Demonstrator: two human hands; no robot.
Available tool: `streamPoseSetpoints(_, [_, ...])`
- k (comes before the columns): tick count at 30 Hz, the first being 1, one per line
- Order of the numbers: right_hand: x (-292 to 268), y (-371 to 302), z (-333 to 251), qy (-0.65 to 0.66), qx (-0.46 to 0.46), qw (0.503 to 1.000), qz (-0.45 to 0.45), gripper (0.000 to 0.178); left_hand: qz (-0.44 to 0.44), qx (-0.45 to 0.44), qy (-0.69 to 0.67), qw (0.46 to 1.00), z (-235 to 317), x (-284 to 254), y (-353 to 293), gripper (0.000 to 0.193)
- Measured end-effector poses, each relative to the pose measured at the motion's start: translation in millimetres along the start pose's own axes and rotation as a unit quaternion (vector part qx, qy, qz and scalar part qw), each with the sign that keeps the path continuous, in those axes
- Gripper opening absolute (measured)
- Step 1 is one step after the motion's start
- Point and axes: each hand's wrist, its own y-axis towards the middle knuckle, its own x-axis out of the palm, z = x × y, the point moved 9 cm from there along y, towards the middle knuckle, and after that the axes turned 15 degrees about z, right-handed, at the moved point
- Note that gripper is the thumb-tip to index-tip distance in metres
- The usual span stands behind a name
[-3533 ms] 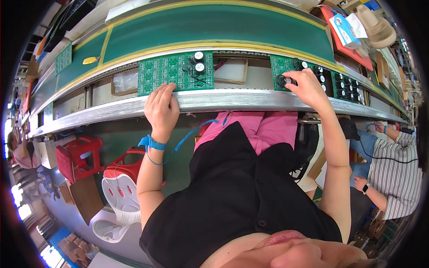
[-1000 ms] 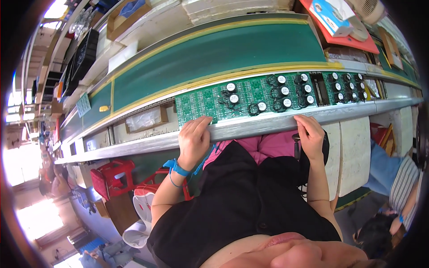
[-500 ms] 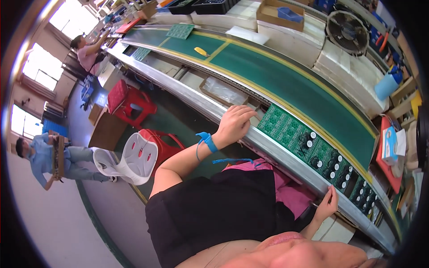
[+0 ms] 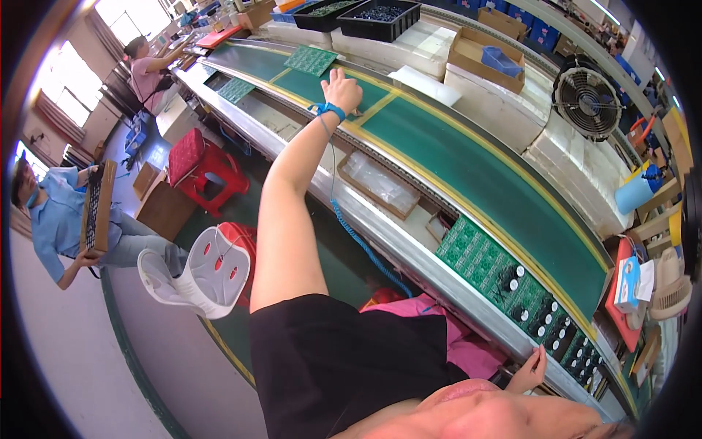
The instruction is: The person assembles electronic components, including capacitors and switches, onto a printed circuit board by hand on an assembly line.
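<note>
My left arm is stretched far out over the green conveyor belt (image 4: 453,132). My left hand (image 4: 342,93), in a blue wrist strap (image 4: 328,110), has its fingers extended beside the near edge of a green circuit board panel (image 4: 311,60). Whether it touches the panel I cannot tell. The spot where a yellow-handled tool lay is hidden by this hand. Low at the right, my right hand (image 4: 530,372) is by the metal rail (image 4: 468,307), fingers pressed together; anything between them is too small to make out. Green boards (image 4: 468,252) lie along the rail, several carrying black wires and white discs (image 4: 545,318).
Beyond the belt are black bins (image 4: 379,18), a cardboard box (image 4: 486,58) and a fan (image 4: 587,97). A coiled blue cord (image 4: 369,245) runs from my wrist. Red stools (image 4: 208,172) and a white chair seat (image 4: 219,271) stand left, where a person carries a box (image 4: 99,208).
My left hand has left the rail and reached forward and left across the belt, covering the yellow-handled tool's spot. My right hand stays by the rail. The view has shifted, and the person at left has turned.
</note>
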Motion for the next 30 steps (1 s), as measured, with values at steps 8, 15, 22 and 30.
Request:
streamPoseSetpoints(8, [-9, -9, 37, -0.046, 0.093, 0.993, 0.057, 0.020, 0.032, -0.196, 0.126, 0.972, -85, 91, 54, 0.049])
streamPoseSetpoints(15, [6, -3, 17, -0.154, 0.088, 0.983, 0.056, 0.018, 0.002, -0.227, 0.158, 0.961, -128, 130, 76, 0.051])
streamPoseSetpoints(22, [8, 1, 8, -0.138, -0.030, 0.984, 0.109, 0.012, -0.036, -0.224, 0.132, 0.965, -167, 141, 85, 0.034])
streamPoseSetpoints(30, [4, -3, 29, -0.128, -0.034, 0.988, 0.081, 0.015, 0.084, -0.001, 0.212, 0.974, -93, 70, 104, 0.015])
